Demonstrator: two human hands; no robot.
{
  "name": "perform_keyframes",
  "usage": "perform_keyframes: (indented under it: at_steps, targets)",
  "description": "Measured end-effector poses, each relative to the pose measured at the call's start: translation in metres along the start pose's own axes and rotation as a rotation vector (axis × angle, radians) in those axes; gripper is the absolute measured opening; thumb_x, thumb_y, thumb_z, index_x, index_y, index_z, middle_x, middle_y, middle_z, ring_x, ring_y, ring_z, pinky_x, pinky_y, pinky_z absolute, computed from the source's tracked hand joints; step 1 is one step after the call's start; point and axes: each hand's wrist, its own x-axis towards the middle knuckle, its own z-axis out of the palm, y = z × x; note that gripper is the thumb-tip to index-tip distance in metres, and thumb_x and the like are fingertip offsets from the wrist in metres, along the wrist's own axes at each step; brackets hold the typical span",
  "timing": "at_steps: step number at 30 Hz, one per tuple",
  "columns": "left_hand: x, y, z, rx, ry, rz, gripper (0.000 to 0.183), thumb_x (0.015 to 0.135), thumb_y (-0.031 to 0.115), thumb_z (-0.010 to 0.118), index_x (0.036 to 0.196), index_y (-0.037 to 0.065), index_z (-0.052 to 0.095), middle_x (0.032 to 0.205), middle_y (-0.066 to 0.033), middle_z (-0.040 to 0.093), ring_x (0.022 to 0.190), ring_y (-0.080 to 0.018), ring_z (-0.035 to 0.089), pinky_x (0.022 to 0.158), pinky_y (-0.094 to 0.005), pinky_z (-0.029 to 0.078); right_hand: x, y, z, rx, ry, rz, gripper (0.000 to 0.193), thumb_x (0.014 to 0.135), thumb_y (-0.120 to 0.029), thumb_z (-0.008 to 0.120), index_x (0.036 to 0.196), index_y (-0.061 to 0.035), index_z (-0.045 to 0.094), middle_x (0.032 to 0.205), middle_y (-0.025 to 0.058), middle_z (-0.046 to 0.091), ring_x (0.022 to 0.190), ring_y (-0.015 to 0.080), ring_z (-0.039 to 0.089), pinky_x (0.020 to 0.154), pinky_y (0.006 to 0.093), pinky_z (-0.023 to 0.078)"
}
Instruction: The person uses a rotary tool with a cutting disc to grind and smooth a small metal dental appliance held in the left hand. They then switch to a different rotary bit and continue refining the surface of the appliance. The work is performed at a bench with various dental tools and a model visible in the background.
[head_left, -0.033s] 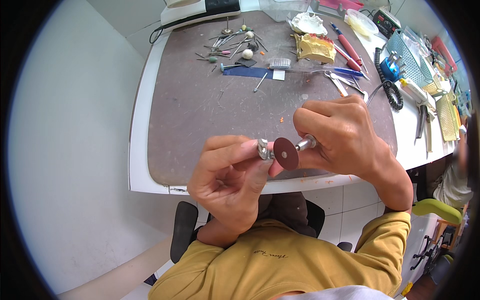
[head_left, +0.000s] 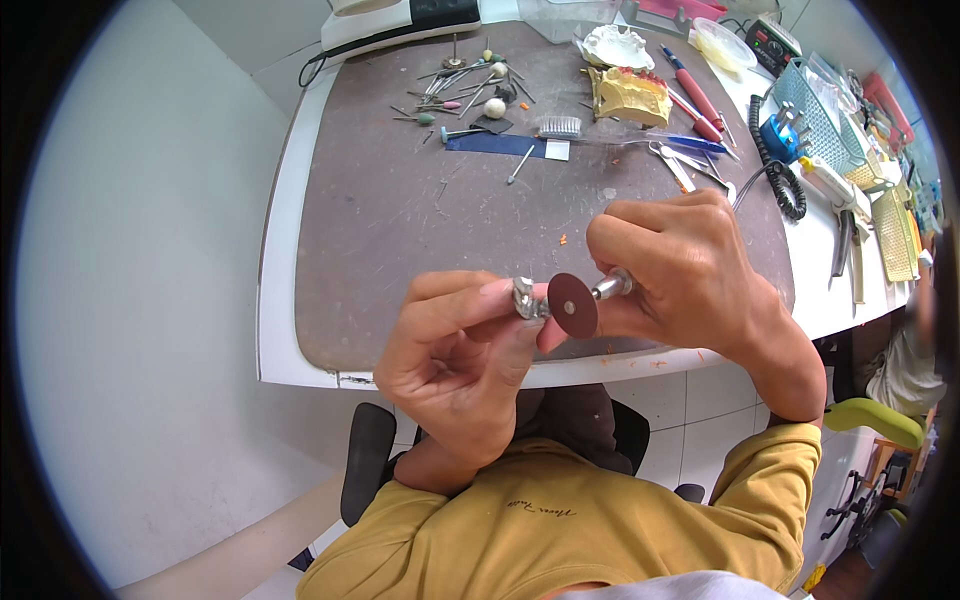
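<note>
Between the thumb and fingertips of my left hand (head_left: 455, 355) is a small shiny cast-metal dental piece (head_left: 524, 298). My right hand (head_left: 690, 270) is wrapped round a rotary handpiece (head_left: 614, 284), most of which the fingers hide. On its tip sits a thin reddish-brown cutting disc (head_left: 573, 306), its flat face partly toward me. The disc is right beside the metal piece's right end; whether they touch I cannot tell. Both hands are close together above the near edge of the brown bench mat (head_left: 400, 230).
Several burs and polishing tips (head_left: 460, 90) lie at the far left of the mat. A yellow dental model (head_left: 632, 97), a white plaster cast (head_left: 615, 46) and a toothbrush (head_left: 560, 127) lie further back. A coiled cord (head_left: 790, 192) and a blue basket (head_left: 820, 115) are at the right.
The metal piece has turned very slightly in my left fingertips. The disc has shifted by a hair; my hands are otherwise in the same place.
</note>
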Motion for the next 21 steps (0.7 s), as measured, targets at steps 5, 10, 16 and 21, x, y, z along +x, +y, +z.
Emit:
perform_keyframes:
  at_steps: [5, 10, 16, 21]
  targets:
    - [0.0004, 0.0012, 0.0001, 0.019, 0.005, -0.012, 0.025, 0.086, -0.002, 0.067, 0.109, 0.000, 0.056, 0.098, -0.0124, 0.059, 0.083, -0.0184, 0.067, 0.072, -0.0304, 0.058, 0.0006, 0.0002, 0.0015, 0.002, 0.017, 0.001, 0.058, 0.073, -0.057, 0.073, 0.057, -0.0083, 0.045, 0.049, 0.0039, 0.046, 0.037, 0.0227, 0.046, 0.037, 0.0336, 0.035]
    - [0.0008, 0.0005, 0.0003, -0.006, -0.006, -0.006, 0.026, 0.085, -0.005, 0.067, 0.108, -0.001, 0.057, 0.101, -0.0134, 0.058, 0.085, -0.0190, 0.067, 0.074, -0.0303, 0.059, -0.0003, 0.0016, 0.0003, 0.002, 0.012, 0.002, 0.059, 0.073, -0.057, 0.073, 0.057, -0.0083, 0.045, 0.048, 0.0038, 0.046, 0.037, 0.0230, 0.045, 0.037, 0.0338, 0.035]
    - [0.0003, 0.0016, 0.0022, 0.009, 0.010, -0.008, 0.025, 0.086, -0.003, 0.067, 0.108, 0.000, 0.057, 0.099, -0.0124, 0.059, 0.084, -0.0191, 0.068, 0.076, -0.0310, 0.058, 0.0000, 0.0010, 0.0013, 0.001, 0.017, -0.002, 0.059, 0.074, -0.057, 0.073, 0.056, -0.0083, 0.044, 0.048, 0.0038, 0.046, 0.037, 0.0231, 0.045, 0.037, 0.0338, 0.035]
    - [0.0005, 0.0000, 0.0019, 0.006, 0.015, 0.001, 0.025, 0.085, -0.003, 0.067, 0.108, 0.000, 0.057, 0.099, -0.0121, 0.059, 0.084, -0.0202, 0.068, 0.076, -0.0321, 0.058, -0.0005, 0.0019, 0.0016, -0.007, 0.016, -0.014, 0.059, 0.074, -0.057, 0.072, 0.057, -0.0082, 0.045, 0.048, 0.0039, 0.046, 0.037, 0.0235, 0.046, 0.037, 0.0338, 0.035]
